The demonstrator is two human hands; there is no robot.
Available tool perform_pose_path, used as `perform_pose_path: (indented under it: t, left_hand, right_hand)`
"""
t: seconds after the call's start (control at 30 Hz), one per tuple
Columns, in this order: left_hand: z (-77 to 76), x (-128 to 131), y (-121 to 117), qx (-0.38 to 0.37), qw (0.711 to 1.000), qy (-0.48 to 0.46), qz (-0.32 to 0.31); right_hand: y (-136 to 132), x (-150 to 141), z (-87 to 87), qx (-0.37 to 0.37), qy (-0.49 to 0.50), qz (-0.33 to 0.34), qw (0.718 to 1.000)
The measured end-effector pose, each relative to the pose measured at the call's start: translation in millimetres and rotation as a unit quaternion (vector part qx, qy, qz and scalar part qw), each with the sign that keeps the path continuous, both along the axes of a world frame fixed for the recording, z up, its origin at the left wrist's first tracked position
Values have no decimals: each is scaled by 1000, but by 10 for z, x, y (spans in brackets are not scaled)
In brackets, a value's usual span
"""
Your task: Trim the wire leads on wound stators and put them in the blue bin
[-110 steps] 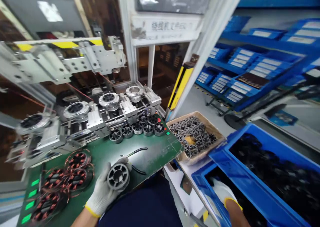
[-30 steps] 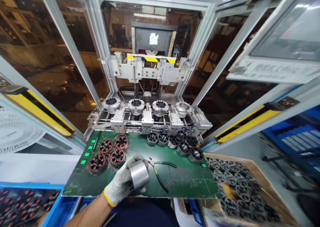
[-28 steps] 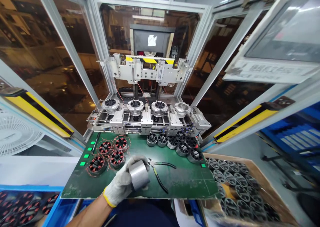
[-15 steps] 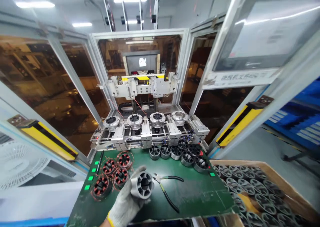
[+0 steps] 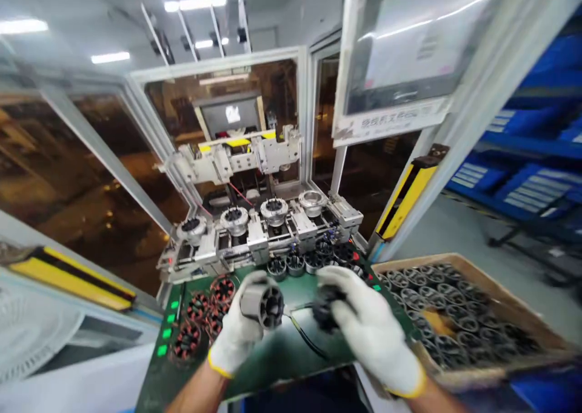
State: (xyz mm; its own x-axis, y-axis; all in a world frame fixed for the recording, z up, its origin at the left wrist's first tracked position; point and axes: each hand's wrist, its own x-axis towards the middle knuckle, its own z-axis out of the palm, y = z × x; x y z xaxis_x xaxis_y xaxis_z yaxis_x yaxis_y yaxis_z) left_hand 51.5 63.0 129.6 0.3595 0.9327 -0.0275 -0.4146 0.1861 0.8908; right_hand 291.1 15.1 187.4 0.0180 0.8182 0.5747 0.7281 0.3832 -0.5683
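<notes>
My left hand [image 5: 236, 331], in a white glove, is wrapped round a bare grey stator core [image 5: 255, 302], its slotted end turned to the right. My right hand [image 5: 373, 325], also gloved, grips a black slotted plastic part [image 5: 324, 308], blurred, that looks like a stator insulator. The two parts are held apart above the green table [image 5: 273, 361]. Between and below them lie cutting pliers [image 5: 305, 335], partly hidden. Stators wound with red-brown wire [image 5: 187, 340] sit left of my left hand. Cores with black inserts [image 5: 295, 264] stand in a row behind.
At the back of the table is a machine with round fixtures [image 5: 234, 220], most bearing black-lined cores. A carton [image 5: 482, 375] of grey cores stands at the right. Yellow posts [image 5: 404, 199] flank the opening, and a screen panel [image 5: 400, 49] hangs upper right.
My right hand has come into view from the right with the black plastic part. My left hand still holds the core, raised slightly. The head view has turned to the right.
</notes>
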Motion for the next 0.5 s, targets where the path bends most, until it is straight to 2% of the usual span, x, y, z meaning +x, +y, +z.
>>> perform_pose_path:
  t: [0.03,0.07,0.13,0.2,0.33,0.5]
  left_hand:
    - [72,-10,7,41,999,-18,26]
    - [131,-28,1,66,997,-12,30]
    - [214,-71,-50,87,995,18,46]
    - [251,-107,-125,97,990,83,64]
    - [249,-177,-212,93,967,210,114]
    - [220,-280,-208,57,963,238,112]
  right_hand:
    - [62,-161,-10,13,-2,64,998]
    - [111,-317,-35,25,-4,92,995]
    - [175,-562,-104,65,-22,127,990]
    - [209,-690,-170,97,-66,146,982]
    - [246,-758,-249,91,-149,140,975]
    - [292,-853,-265,85,-191,130,969]
